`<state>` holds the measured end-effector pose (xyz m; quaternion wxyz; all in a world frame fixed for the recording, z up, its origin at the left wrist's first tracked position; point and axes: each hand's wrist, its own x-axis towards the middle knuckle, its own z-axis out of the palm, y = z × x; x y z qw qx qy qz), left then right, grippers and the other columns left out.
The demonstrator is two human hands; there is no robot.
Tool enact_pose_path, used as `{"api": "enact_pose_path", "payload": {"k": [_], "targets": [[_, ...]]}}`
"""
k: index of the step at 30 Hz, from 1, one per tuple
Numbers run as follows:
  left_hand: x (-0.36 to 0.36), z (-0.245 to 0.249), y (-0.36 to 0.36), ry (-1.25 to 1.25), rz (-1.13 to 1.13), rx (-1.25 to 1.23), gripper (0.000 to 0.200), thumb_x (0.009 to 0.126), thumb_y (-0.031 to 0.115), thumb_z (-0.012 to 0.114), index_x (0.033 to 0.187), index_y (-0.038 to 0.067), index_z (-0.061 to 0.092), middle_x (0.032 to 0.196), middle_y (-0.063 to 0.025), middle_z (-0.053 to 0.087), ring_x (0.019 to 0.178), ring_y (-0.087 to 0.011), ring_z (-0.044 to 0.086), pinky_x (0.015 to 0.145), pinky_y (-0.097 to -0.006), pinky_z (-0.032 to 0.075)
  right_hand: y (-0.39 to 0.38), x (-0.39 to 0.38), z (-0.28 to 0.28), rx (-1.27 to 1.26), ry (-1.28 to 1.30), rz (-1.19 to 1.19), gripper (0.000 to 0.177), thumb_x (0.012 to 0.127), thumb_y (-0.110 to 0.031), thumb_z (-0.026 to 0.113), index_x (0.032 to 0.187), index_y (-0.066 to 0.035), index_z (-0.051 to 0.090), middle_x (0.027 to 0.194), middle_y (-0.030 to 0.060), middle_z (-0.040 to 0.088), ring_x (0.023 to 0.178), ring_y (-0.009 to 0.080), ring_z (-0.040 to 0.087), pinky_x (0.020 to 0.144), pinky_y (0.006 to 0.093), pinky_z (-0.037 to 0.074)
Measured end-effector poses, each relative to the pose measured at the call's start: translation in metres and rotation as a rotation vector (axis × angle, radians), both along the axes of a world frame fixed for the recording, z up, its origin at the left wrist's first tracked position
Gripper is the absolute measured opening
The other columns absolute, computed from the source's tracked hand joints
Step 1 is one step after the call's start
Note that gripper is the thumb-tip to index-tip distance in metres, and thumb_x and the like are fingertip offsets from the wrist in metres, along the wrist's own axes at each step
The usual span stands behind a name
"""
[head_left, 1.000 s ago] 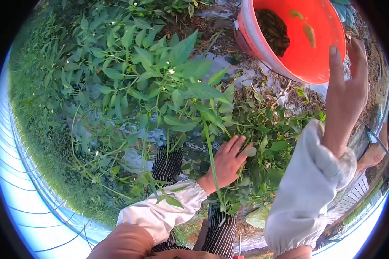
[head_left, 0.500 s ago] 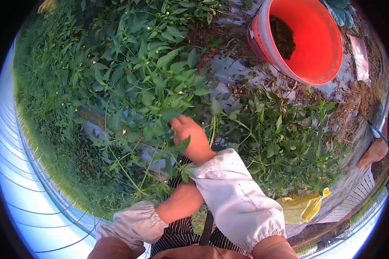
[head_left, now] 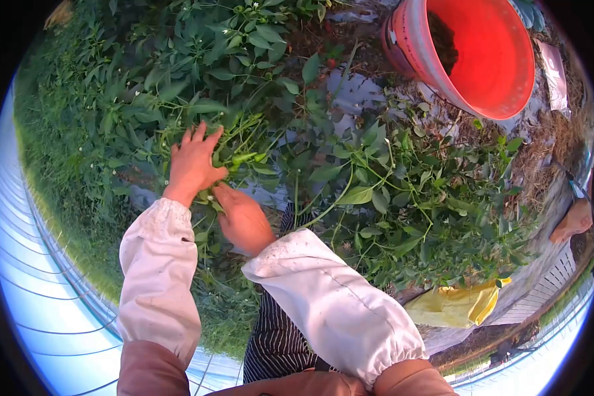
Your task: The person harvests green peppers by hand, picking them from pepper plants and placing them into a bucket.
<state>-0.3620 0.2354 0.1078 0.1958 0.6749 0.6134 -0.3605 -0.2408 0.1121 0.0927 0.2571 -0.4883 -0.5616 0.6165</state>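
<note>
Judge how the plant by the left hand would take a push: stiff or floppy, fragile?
Probably floppy: the plant shows slender stems by the left hand. Likely fragile: its leaves look thin and could tear. Its small green pepper might snag or come off, since it sits among tangled stems.

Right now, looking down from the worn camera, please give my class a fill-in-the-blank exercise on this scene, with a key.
1. In the picture, the right hand appears lower than the left hand and to its ____.
2. The pepper just beside the left hand is bright ____.
3. The inner wall of the bucket is coloured ____.
4. The trousers have a pattern of light and dark ____.

Missing words: right; green; red; stripes.
</note>
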Motion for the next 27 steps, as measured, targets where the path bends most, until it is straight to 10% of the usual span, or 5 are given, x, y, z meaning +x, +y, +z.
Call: {"api": "enact_pose_path", "payload": {"k": [4, 12, 15, 18, 27], "targets": [[-0.074, -0.032, -0.022, -0.104, 0.293, 0.045, 0.076, 0.073, 0.024, 0.076, 0.143, 0.022, 0.048, 0.15, -0.0074, 0.045, 0.129, -0.0267, 0.052, 0.103, -0.0386, 0.046, -0.002, -0.014, -0.001, -0.018, 0.165, -0.121, 0.048, 0.081, -0.012, 0.063, 0.125, 0.007, 0.054, 0.125, 0.0287, 0.059, 0.115, 0.0424, 0.057, 0.101, 0.0457, 0.045], [-0.095, -0.051, -0.069, -0.325, 0.506, 0.306, 0.06, 0.079, 0.025, 0.074, 0.134, 0.01, 0.056, 0.131, -0.0187, 0.059, 0.119, -0.0359, 0.057, 0.098, -0.0417, 0.048, 0.003, 0.07, -0.134, -0.408, -0.065, -0.599, 0.023, 0.092, -0.014, 0.06, 0.107, 0.003, 0.065, 0.092, 0.0065, 0.068, 0.084, 0.0106, 0.06, 0.079, 0.0267, 0.048], [-0.097, -0.061, -0.082, -0.305, 0.688, 0.266, 0.059, 0.081, 0.027, 0.074, 0.135, 0.01, 0.055, 0.124, -0.0185, 0.063, 0.116, -0.036, 0.058, 0.097, -0.0438, 0.048, 0.007, 0.108, -0.186, -0.704, 0.001, -0.868, 0.02, 0.095, -0.017, 0.059, 0.099, 0.002, 0.063, 0.09, 0.0042, 0.066, 0.082, 0.0137, 0.06, 0.077, 0.028, 0.047], [-0.096, -0.077, -0.106, -0.243, 0.476, 0.437, 0.049, 0.085, 0.028, 0.071, 0.13, 0.011, 0.058, 0.109, -0.0162, 0.069, 0.109, -0.0328, 0.062, 0.099, -0.0432, 0.044, 0.013, 0.101, -0.175, -0.634, 0.145, -0.818, 0.02, 0.095, -0.017, 0.059, 0.098, 0.003, 0.064, 0.091, 0.0035, 0.066, 0.082, 0.0137, 0.06, 0.077, 0.0278, 0.048], [-0.09, -0.079, -0.114, -0.264, 0.298, 0.58, 0.029, 0.092, 0.025, 0.066, 0.117, 0.012, 0.06, 0.099, -0.0121, 0.068, 0.094, -0.0319, 0.063, 0.093, -0.0444, 0.04, -0.013, 0.013, -0.216, 0.118, -0.735, 0.259, 0.019, 0.076, -0.008, 0.061, 0.092, -0.003, 0.07, 0.097, 0.0142, 0.068, 0.094, 0.0306, 0.066, 0.073, 0.0395, 0.055]]}}
